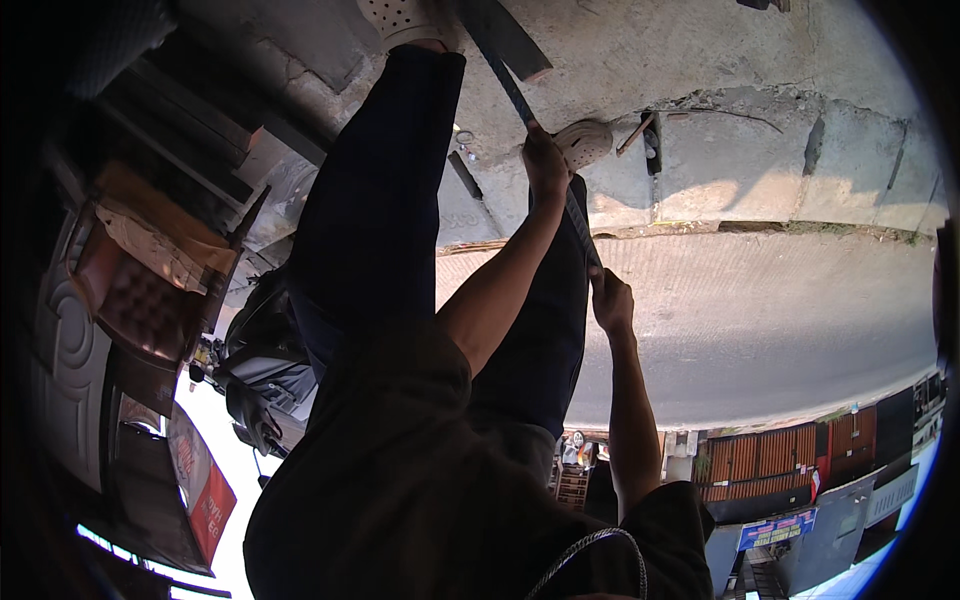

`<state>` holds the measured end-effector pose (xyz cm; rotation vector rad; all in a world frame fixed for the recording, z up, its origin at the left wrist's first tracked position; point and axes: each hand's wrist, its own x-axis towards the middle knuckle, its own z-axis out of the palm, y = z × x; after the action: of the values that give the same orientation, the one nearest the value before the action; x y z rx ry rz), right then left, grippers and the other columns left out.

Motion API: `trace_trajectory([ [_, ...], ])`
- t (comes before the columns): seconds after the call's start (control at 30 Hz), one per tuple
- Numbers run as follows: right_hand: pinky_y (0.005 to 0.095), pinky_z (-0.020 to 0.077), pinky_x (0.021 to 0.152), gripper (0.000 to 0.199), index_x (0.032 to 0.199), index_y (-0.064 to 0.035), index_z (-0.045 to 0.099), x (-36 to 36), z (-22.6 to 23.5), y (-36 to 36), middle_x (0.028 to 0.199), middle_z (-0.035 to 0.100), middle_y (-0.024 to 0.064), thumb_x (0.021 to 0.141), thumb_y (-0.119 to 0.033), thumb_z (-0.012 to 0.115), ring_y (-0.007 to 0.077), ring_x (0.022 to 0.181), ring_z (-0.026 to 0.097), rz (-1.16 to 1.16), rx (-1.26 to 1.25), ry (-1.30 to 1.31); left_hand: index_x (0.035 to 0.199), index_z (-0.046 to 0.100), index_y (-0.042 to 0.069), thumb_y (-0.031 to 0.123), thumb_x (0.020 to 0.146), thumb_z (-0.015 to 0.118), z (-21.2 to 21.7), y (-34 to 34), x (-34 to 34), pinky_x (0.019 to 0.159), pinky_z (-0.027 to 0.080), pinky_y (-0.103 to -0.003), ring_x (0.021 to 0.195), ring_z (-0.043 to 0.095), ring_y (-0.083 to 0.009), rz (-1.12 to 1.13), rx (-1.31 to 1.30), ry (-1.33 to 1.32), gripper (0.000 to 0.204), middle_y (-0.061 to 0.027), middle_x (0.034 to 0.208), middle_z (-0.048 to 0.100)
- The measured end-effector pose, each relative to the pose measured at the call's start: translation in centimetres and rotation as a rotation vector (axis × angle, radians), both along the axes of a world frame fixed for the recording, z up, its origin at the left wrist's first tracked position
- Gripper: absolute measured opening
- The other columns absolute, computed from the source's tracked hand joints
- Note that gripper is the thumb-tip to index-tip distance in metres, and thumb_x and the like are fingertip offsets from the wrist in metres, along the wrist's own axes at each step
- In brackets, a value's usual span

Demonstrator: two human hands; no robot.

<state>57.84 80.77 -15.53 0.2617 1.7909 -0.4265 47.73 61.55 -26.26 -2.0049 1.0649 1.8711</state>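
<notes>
A long, narrow dark strip with a textured surface [503, 80] slants from the top edge down past my right leg; its exact kind I cannot make out. Partway along it, my left hand [545, 163] is closed around the strip, beside a beige perforated clog [585, 145]. Lower and further right, my right hand [611, 298] grips the strip close to its near end. Beside the strip's far part lies a wider dark board-like piece [522, 48] with a brownish cut end. The strip's far end is out of view.
Another beige clog [405, 20] stands on the concrete [690, 60]. At left are dark stacked boards [190, 115], a brown tufted seat back [140, 290] and a parked motorcycle [265, 375]. A road [720, 310] runs at right, with an orange-brown slatted fence [760, 465] past it.
</notes>
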Motion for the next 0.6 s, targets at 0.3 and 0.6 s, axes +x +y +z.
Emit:
trace_trajectory([
  [0.3,0.0309,0.0364,0.041,0.029,0.09,-0.0005,0.051,-1.8,18.5,-3.4,0.058,0.053,0.012,0.098,-0.028,0.046,0.0151,0.045,0.051,-0.176,-0.378,0.221,0.068,0.038,0.018,0.066,0.091,0.032,12.1,-2.3,1.1,0.033,0.017,-0.024,0.036,0.02,-0.0058,0.261,0.598,0.264,0.054,0.0078,0.047,0.021],
  [0.6,0.0188,0.0256,0.031,0.019,0.097,-0.0086,0.047,-15.0,24.2,-17.4,0.052,0.038,-0.0049,0.101,-0.026,0.039,0.0035,0.035,0.033,-0.679,-0.394,-0.295,0.07,0.044,0.015,0.061,0.091,0.039,14.0,-12.7,-5.3,0.036,0.027,-0.018,0.042,0.03,-0.0033,0.669,0.852,0.74,0.051,0.0072,0.054,0.03],
])
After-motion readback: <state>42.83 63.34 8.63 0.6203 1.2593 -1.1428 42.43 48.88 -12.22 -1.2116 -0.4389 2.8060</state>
